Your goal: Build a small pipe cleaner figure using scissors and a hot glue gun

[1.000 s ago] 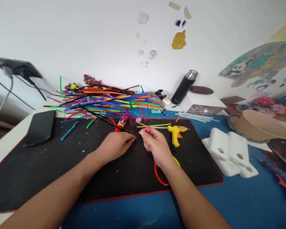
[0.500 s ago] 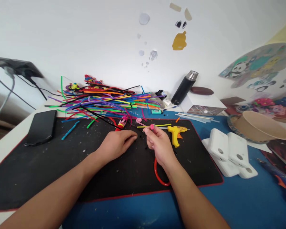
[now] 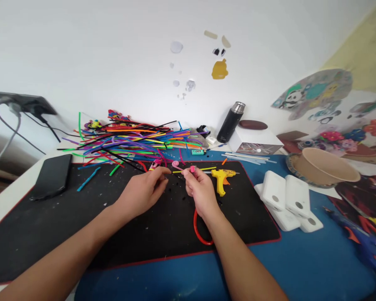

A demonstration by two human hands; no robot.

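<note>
My right hand (image 3: 200, 191) is closed over the mat, pinching a small bright pink piece (image 3: 192, 169) between thumb and fingers. A light pink coil (image 3: 175, 164) has a stem that leads to these fingertips; whether they grip it I cannot tell. My left hand (image 3: 147, 188) is just to the left, fingers curved and thumb a little apart, with nothing visible in it. Behind its knuckles lies a pink-topped item (image 3: 156, 164), partly hidden. A red loop handle (image 3: 196, 232) shows beside my right wrist. The yellow glue gun (image 3: 221, 180) lies right of my right hand.
Colourful pipe cleaners (image 3: 134, 140) are heaped along the wall. A phone (image 3: 52, 176) lies at the left of the black mat (image 3: 128, 246). Further right are a black flask (image 3: 230, 123), white blocks (image 3: 274, 190) and a beige bowl (image 3: 329, 165). A teal lighter (image 3: 198, 152) lies behind the mat.
The view has shifted, so the scene sits further left and mostly lower. My left hand has drawn back slightly, its thumb and finger parting. My right hand keeps its pinch on the pink piece.
</note>
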